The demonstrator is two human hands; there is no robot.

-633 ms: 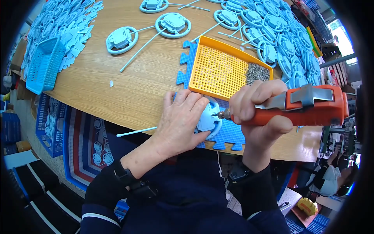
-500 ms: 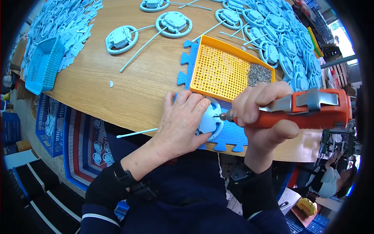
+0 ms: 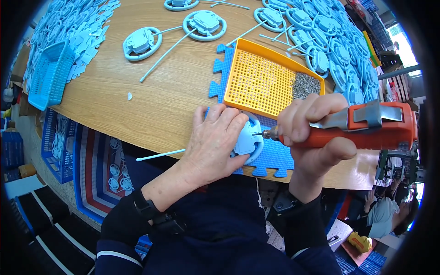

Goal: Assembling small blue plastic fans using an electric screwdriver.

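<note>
My left hand (image 3: 211, 140) presses a light-blue plastic toy steering wheel (image 3: 246, 143) down onto a blue foam mat (image 3: 274, 158), fingers over its left side and thumb along the near rim. A thin blue rod (image 3: 161, 155) sticks out leftward from under that hand. In my right hand (image 3: 308, 126) is an orange electric screwdriver (image 3: 398, 128) with a metal clip, held sideways. Its bit points left at the wheel's hub; whether a screw sits under the tip is too small to tell. Just beyond, a yellow perforated tray (image 3: 250, 107) holds a heap of small screws (image 3: 306, 86).
Further similar wheels (image 3: 205, 23) with rods lie at the back, and many are piled at the back right (image 3: 339, 52). A blue basket (image 3: 51, 75) stands at the left beside heaped flat blue pieces (image 3: 85, 50). Crates (image 3: 57, 146) sit below the table. Another person (image 3: 385, 215) is at the right.
My right hand and the screwdriver have shifted slightly to the right, the bit still near the hub. My left hand stays on the wheel. The other person at the right has moved.
</note>
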